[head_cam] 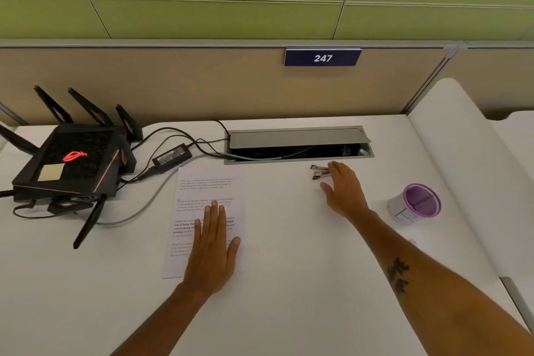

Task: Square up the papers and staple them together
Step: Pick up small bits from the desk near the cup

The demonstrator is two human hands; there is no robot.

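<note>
Left hand (212,246) flat, fingers straight, pressing on the papers (206,211) near the middle of the desk (289,269), likely to keep the stack from sliding. Right hand (344,191) spread wide, holding nothing, fingertips just touching or about to touch the small stapler (319,172) lying beside the open cable tray (297,143). Papers looking roughly aligned, edges nearly flush, not yet stapled. Off to the left, a router (69,162) and power brick (172,156); to the right, a purple-rimmed cup (416,206), well apart from the reach
</note>
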